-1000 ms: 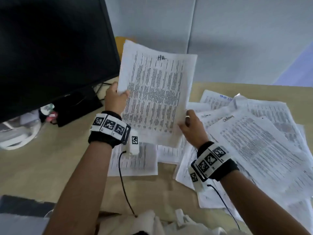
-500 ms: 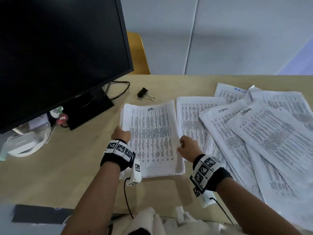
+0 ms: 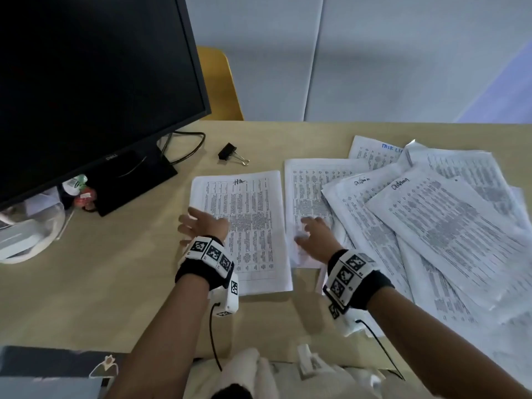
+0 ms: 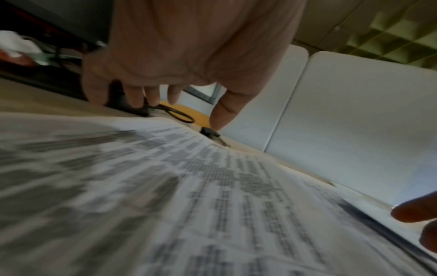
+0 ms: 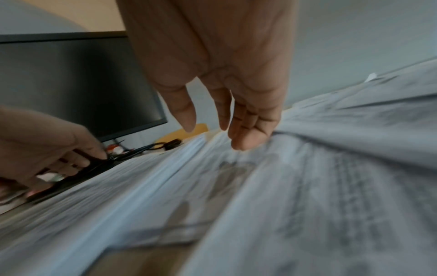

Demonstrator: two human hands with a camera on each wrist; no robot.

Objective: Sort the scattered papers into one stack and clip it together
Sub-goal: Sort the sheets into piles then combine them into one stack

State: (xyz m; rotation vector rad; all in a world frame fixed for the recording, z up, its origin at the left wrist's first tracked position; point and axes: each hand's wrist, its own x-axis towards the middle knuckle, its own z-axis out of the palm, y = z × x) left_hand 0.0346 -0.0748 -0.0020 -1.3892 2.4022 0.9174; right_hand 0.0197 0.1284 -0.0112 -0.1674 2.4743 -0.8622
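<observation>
Papers (image 3: pixel 244 226) flat on desk | left hand (image 3: pixel 204 226) grip empty, fingers spread | right hand (image 3: pixel 313 234) same

A pale wood desk (image 3: pixel 109 283) spans the view; a dark monitor (image 3: pixel 86 82) stands at its far left corner, cables (image 3: pixel 187 145) looping behind its base; grey-white partition panels (image 3: pixel 374 59) rise along the far edge; a yellow chair back (image 3: pixel 221 82) shows beyond; soft, even light.

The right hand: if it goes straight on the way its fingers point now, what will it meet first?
Probably the overlapping loose sheets. The right hand is open over the single sheet, fingers pointing away from the person, slightly right. Depth is unclear, so it may already be touching paper.
</observation>
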